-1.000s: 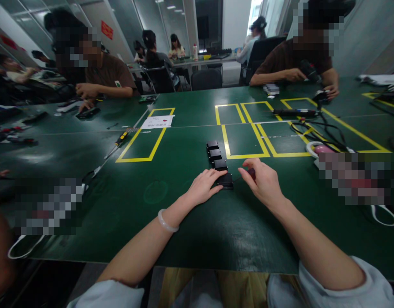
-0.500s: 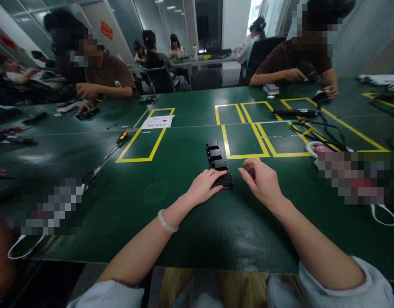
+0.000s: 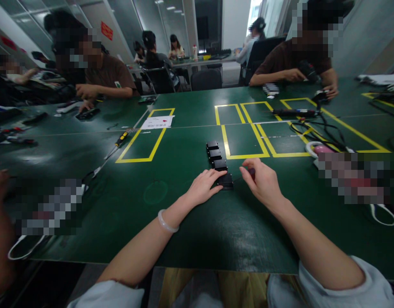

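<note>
A row of several small black boxes (image 3: 215,155) lies on the green table (image 3: 171,205), running away from me. My left hand (image 3: 203,186) rests with its fingers on the nearest black box (image 3: 225,181). My right hand (image 3: 262,182) hovers just right of that box, fingers curled around a small dark red object (image 3: 251,173) that is mostly hidden. A pale bangle (image 3: 166,222) sits on my left wrist.
Yellow tape rectangles (image 3: 245,132) mark the table beyond the boxes. A screwdriver (image 3: 118,143) and a white paper (image 3: 156,122) lie to the left. Cables (image 3: 315,128) and a pink-and-white item (image 3: 319,149) are at right. Two people work across the table.
My right hand has shifted very slightly; the left hand stays on the nearest box. A person's hand at the far left edge has risen a little.
</note>
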Demonstrator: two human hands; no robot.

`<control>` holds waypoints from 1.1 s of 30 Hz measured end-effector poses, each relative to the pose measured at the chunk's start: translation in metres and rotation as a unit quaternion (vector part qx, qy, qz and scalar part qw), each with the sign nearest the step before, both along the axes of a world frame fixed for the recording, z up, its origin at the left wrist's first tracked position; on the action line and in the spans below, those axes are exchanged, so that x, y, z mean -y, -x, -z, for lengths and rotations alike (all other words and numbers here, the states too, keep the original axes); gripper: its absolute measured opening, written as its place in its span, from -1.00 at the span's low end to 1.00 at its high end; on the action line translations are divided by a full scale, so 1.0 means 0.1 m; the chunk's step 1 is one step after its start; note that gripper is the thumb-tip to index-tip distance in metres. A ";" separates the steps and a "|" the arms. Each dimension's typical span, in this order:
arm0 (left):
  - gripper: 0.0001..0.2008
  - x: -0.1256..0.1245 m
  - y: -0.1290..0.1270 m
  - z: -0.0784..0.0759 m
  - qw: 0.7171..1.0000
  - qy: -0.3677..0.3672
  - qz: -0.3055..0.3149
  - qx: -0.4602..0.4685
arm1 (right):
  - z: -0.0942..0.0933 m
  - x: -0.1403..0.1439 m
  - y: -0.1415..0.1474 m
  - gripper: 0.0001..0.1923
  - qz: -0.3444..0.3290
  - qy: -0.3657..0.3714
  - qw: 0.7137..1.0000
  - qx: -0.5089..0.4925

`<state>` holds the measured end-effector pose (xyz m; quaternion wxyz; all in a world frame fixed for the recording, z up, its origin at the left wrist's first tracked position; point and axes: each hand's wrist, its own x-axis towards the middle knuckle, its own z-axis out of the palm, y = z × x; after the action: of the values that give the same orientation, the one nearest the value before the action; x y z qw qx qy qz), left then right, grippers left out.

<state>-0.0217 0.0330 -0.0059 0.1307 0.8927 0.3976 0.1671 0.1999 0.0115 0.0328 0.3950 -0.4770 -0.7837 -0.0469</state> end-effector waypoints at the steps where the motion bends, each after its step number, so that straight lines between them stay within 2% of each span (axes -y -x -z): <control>1: -0.52 0.00 0.00 0.00 1.000 0.001 0.000 0.000 | 0.00 0.00 0.00 -0.85 -0.001 -0.002 1.000 -0.001; 12: -0.52 0.00 0.00 0.01 1.000 -0.002 -0.001 0.001 | 0.00 0.00 0.00 -0.81 -0.003 0.005 1.000 0.004; 17: -0.52 -0.01 0.00 0.01 1.000 -0.004 0.001 0.001 | 0.01 0.00 0.00 -0.86 -0.002 -0.001 1.000 -0.007; 33: -0.52 0.00 0.00 0.01 1.000 -0.001 -0.002 0.000 | 0.01 0.00 0.00 -0.85 -0.001 0.006 1.000 -0.012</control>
<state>-0.0219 0.0331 -0.0067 0.1294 0.8918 0.3995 0.1682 0.2000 0.0117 0.0315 0.4014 -0.4793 -0.7796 -0.0366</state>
